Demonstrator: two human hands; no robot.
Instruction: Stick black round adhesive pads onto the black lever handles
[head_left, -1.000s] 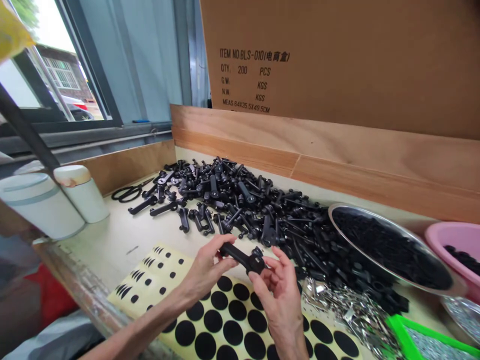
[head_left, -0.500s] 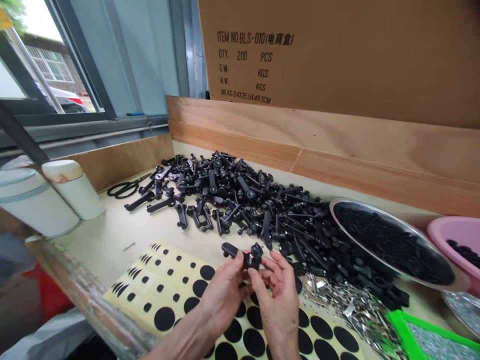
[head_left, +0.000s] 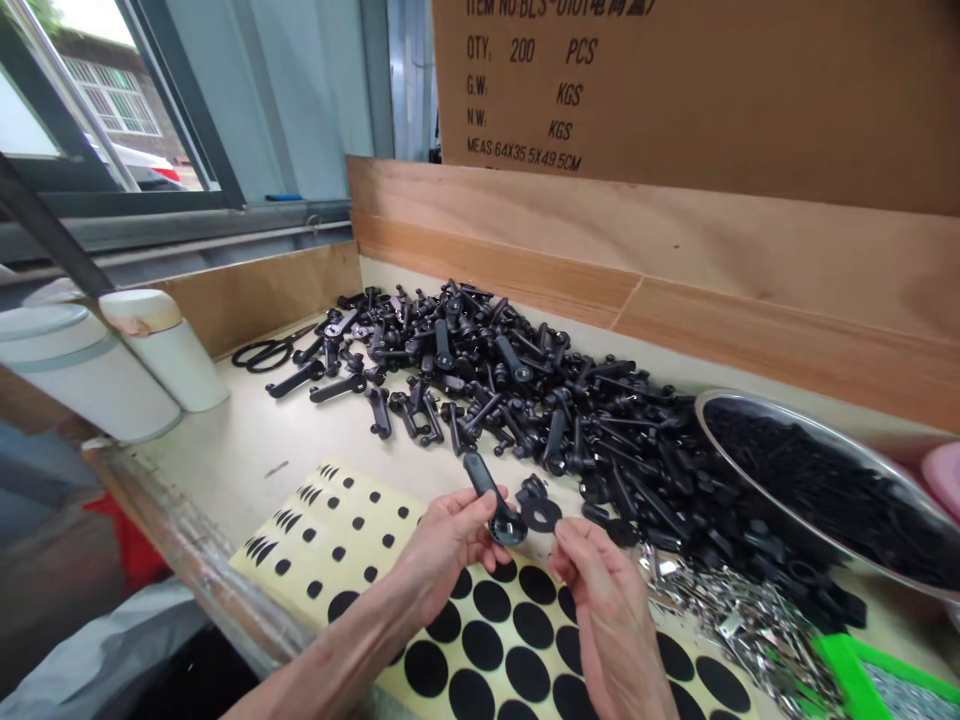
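Note:
My left hand is closed around a black plastic handle, a long lever with a round, cup-like end. The lever points up and away, its round end tilted towards me. Just right of that end, my right hand pinches the edge of a thin black ring with a hole in its middle. A small gap shows between ring and handle. Beneath both hands lies a pale yellow sheet bearing rows of black round stickers. Beyond them spreads a heap of similar black handle parts.
Right of the heap stand a metal bowl of black parts and a pink tub. Metal clips lie in front, beside a green tray. Scissors and two white flasks are left. A wooden board edges the table.
The black handle has turned, so its round end now faces up towards me. My right hand has drawn away from it and now shows the black ring. The whole view has shifted slightly.

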